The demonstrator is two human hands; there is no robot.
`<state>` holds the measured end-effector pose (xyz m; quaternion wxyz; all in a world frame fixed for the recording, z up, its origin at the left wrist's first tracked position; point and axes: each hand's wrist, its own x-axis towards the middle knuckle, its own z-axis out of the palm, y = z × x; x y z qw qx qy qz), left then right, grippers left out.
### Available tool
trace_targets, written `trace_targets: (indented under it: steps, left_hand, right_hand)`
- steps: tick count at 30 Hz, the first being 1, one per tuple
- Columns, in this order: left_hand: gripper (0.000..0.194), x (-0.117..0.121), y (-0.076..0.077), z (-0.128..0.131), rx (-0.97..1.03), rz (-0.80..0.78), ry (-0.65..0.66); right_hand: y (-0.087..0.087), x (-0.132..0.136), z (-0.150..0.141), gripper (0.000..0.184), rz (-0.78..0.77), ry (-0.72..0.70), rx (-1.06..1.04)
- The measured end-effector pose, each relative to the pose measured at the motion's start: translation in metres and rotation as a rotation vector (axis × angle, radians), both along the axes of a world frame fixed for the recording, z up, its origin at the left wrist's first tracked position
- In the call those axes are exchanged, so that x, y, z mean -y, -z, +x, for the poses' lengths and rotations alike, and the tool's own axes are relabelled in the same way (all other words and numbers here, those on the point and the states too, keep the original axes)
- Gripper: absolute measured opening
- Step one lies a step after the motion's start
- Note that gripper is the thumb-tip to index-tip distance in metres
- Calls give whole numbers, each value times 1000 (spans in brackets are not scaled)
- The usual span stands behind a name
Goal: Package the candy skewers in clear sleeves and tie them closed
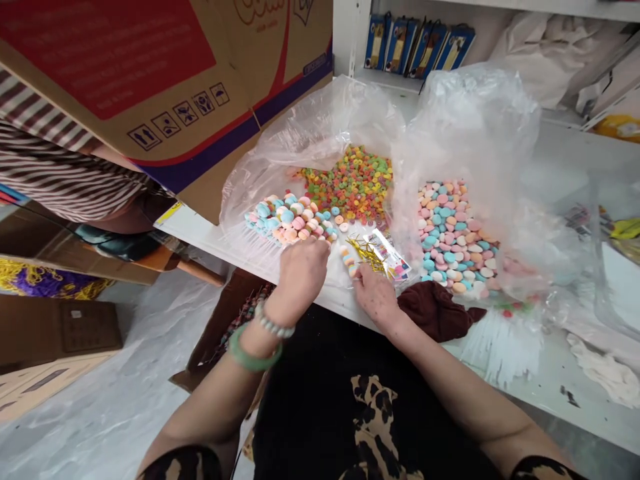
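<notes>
Rather risky: left hand pressed on pastel candy rows, right hand seemingly pinching a short candy strand, with danger of spill off the bench from careless tug.

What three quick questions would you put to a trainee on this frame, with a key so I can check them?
1. Which hand wears the green bangle?
2. True or false: the right hand wears a bracelet.
3. What lies just beyond the right hand's fingers?
A. gold tinsel
B. a pair of scissors
C. a roll of tape

Key: 1. The left hand. 2. False. 3. A.
</notes>
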<state>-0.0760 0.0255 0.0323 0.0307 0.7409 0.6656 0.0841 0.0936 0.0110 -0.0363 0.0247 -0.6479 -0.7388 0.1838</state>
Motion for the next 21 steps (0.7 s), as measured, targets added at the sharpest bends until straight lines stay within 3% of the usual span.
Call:
trace_targets:
  steps: [3, 6, 10, 13, 15, 17, 21]
  left_hand:
    - [33, -65, 9, 34, -96, 82, 148]
    - [33, -112, 27, 60, -222, 1, 228]
    - [31, -134, 50, 66, -334, -60, 303]
    - [28, -132, 54, 59, -287, -37, 331]
    - [24, -127, 51, 55, -152, -30, 314]
    - [16, -116, 45, 54, 118, -35, 222]
    - [7, -80, 37, 56, 971, -271, -73]
  right_hand:
    - [4, 3, 16, 19, -48, 86, -106]
    - [6, 4, 30, 19, -63, 144, -282]
    - [8, 6, 50, 15, -52, 278, -545]
    - [12, 8, 63, 14, -121, 343, -813]
    - [13, 10, 67, 15, -155, 365, -943]
    - [13, 12, 69, 16, -150, 358, -1017]
    - [8, 17, 68, 17, -85, 281, -1081]
